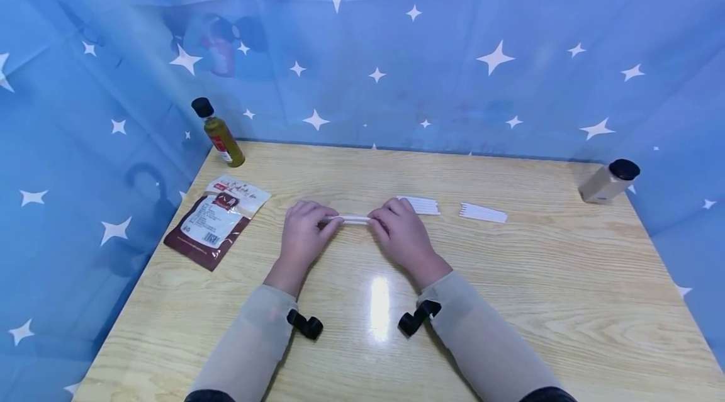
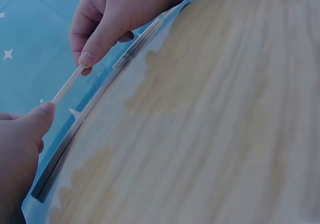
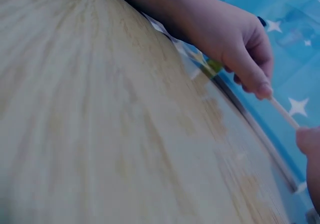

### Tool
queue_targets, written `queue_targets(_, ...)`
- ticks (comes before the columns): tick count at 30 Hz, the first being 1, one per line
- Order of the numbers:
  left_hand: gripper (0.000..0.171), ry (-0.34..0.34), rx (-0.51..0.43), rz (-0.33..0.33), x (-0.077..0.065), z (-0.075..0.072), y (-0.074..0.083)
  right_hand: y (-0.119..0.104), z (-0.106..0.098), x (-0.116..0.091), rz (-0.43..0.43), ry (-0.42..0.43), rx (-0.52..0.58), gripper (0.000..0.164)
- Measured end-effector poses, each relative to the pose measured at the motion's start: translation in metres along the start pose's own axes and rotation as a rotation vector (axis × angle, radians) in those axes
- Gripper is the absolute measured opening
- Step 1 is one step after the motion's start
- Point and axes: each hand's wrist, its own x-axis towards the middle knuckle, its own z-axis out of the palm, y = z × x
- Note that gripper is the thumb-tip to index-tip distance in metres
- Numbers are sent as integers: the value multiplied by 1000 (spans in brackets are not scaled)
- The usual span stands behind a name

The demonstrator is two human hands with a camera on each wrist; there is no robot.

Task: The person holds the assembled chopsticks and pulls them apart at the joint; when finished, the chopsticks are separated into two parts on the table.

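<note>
A thin white stick [image 1: 355, 220] spans the space between both hands, lying crosswise above the wooden table. My left hand [image 1: 306, 229] pinches its left end between thumb and fingers. At the other end, the thumb and fingers of my right hand [image 1: 403, 232] pinch it too. Both wrist views show the stick [image 2: 66, 88] straight between the two thumbs, its ends hidden in the fingers. Just behind my right hand lies a row of similar white sticks [image 1: 421, 206], partly covered by that hand. A second row of white sticks [image 1: 483, 212] lies farther right.
A brown and white packet [image 1: 218, 219] lies flat on the table [image 1: 538, 301] to the left. Behind it stands an oil bottle [image 1: 223, 138] with a black cap. At the far right is a black-lidded shaker [image 1: 606, 183]. A blue starred cloth [image 1: 430, 75] hangs along the back and sides.
</note>
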Motion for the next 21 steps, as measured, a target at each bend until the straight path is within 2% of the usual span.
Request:
queue_targets(8, 16, -31, -2, 6, 3, 12, 20, 13, -16, -13, -2, 26, -35, 16)
queue_targets(15, 16, -35, -25, 58, 9, 27, 41, 32, -32, -29, -54, 107, -22, 12)
queue_targets(21, 15, -100, -32, 70, 16, 42, 60, 45, -47, -42, -38, 143, -19, 12)
